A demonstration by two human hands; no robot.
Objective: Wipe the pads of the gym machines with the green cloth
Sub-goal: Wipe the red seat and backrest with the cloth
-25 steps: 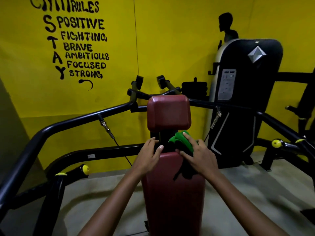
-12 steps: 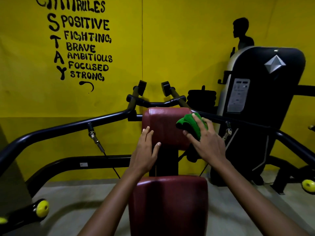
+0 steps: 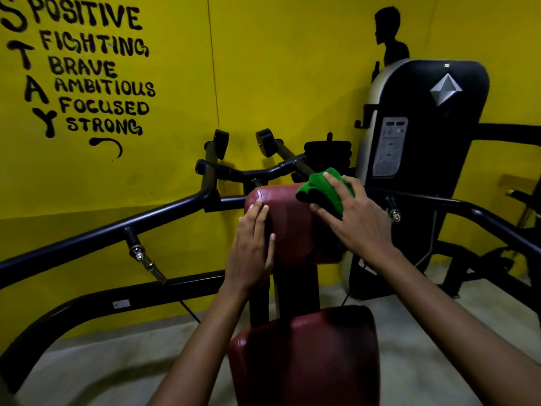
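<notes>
A dark red upper pad (image 3: 289,218) sits on a black post above a larger red back pad (image 3: 307,356) of the gym machine. My right hand (image 3: 354,218) presses the bunched green cloth (image 3: 319,189) against the upper pad's top right corner, fingers spread over the cloth. My left hand (image 3: 251,253) lies flat with straight fingers on the upper pad's left side. The pad's right edge is hidden behind the cloth and my hand.
Black machine arms (image 3: 96,232) run left and right of the pads, with handles (image 3: 248,168) behind. A black weight-stack housing (image 3: 424,148) stands at the right against the yellow wall (image 3: 292,68). Grey floor (image 3: 102,364) lies below.
Both hands rose from the lower pad's top to the upper pad. The cloth moved up to the upper pad's top right corner, and my left hand slid higher on its left side.
</notes>
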